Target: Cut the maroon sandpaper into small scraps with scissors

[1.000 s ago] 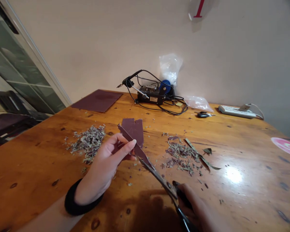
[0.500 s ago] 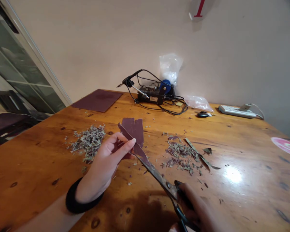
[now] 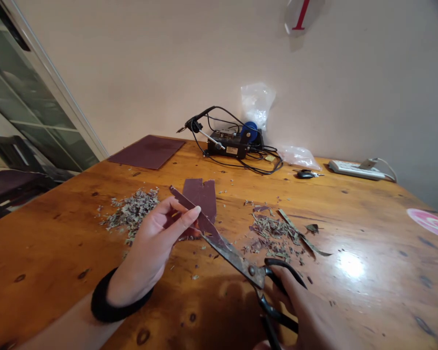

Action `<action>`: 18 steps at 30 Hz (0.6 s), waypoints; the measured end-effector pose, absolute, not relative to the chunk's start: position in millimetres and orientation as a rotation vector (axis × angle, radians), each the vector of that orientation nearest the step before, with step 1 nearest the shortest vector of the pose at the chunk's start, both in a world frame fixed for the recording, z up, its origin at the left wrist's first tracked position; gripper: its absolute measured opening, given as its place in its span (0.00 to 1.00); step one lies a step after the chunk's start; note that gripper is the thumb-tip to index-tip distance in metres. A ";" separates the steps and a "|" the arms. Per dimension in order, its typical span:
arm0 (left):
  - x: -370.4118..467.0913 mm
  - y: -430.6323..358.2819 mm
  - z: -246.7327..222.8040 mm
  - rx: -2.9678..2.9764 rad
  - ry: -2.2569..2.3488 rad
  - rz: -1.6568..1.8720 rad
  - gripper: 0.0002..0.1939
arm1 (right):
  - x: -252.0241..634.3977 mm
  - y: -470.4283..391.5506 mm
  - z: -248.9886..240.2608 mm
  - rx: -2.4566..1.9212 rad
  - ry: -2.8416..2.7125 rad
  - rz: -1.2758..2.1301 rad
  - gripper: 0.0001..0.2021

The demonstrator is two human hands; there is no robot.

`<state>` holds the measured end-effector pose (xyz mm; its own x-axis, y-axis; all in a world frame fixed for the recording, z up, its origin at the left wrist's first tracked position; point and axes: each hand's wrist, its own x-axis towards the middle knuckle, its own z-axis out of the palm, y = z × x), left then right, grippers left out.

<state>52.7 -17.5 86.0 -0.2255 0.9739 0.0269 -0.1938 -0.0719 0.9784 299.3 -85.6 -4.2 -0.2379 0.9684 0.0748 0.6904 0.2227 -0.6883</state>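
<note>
Head view: the left hand (image 3: 158, 236) pinches a narrow maroon strip (image 3: 208, 225) between thumb and fingers, raised above the wooden table (image 3: 58, 272). The strip's long axis runs diagonally, its free end toward the far left and its other end toward the near right, where it meets the blades of the scissors (image 3: 237, 260). The scissors lie nearly along that line, tips to the far left, handles toward the near right. The right hand (image 3: 304, 304) has its fingers curled around the black handles.

Behind the strip, a notched maroon piece (image 3: 205, 198) lies on the table, partly covered by strip and left hand. A pile of shreds (image 3: 135, 211) sits to the left, partly behind the left hand; coarser clippings (image 3: 273, 231) lie to the right.

The left hand's lower fingers are mostly hidden behind the palm. The right hand is blurred and cut off by the bottom edge, so its exact finger placement is hard to make out. How far the blade tips overlap the strip cannot be told.
</note>
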 end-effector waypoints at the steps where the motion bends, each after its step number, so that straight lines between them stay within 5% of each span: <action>1: 52.5 -17.6 86.9 0.969 1.188 1.502 0.14 | 298.8 -85.0 -0.7 -1.532 -1.993 0.781 0.35; 15: 51.0 -12.0 86.3 0.821 1.279 1.477 0.23 | 286.8 -81.6 6.6 -1.612 -1.896 0.828 0.30; 18: 52.0 -9.6 82.6 0.847 1.295 1.468 0.24 | 286.7 -78.1 8.8 -1.657 -1.901 0.807 0.39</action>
